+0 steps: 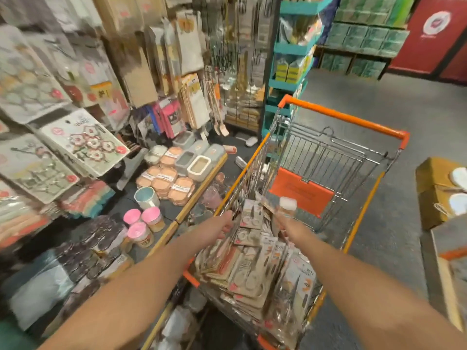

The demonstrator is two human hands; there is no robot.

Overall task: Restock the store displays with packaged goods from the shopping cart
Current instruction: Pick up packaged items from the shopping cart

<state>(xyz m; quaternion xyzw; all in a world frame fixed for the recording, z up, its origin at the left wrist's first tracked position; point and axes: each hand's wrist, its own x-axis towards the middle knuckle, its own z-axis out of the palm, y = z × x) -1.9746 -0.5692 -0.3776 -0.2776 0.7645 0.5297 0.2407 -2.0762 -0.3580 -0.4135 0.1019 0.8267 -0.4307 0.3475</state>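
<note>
Reaching into the shopping cart (341, 117), the left hand (222, 224) touches carded packs (250, 248) piled inside; the right hand (284, 219) grips a white-capped jar (287, 205) above them.

3 pink-lidded jars (142, 226) near a pale cup (146, 197); cardboard box (436, 190) right.

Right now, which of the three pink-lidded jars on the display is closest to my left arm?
The pink-lidded jar at the front of the trio, nearest the wooden shelf edge. The other two sit behind it, farther from the left arm.
</note>
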